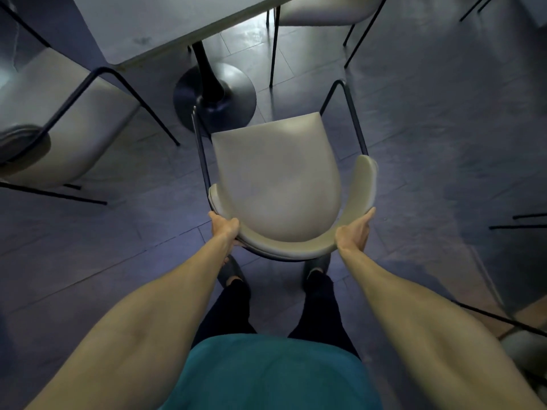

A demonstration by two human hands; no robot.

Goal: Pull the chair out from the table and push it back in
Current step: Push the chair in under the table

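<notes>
— Dark floor [444, 119] of large tiles runs all round, dim and bluish. At the top stands a pale table [142, 25], cut off by the frame edge, so only one corner and part of its top show.

— And where is the chair [275, 179]?

— Out on the open floor between the person and the table, its pale seat wholly clear of the tabletop. The seat's front edge lies near the round pedestal base [214, 93]. Its rear legs are hidden under the curved backrest, whose right end is smeared by blur.

— What of the hands?

— Left hand [225, 229] grips the left end of the backrest, thumb over the top, fingers tucked underneath and out of sight. Right hand [353, 232] holds the right side, thumb laid along the rim; its fingers pass behind the backrest, so how far they curl I cannot tell.

— Anything else?

— Another pale chair [59, 119] at left, blurred and partly cropped, and a third chair [319, 10] beyond the table, showing only seat and thin legs. Below are dark shoes [318, 266], half covered by the backrest, and a teal shirt [275, 374]
</notes>
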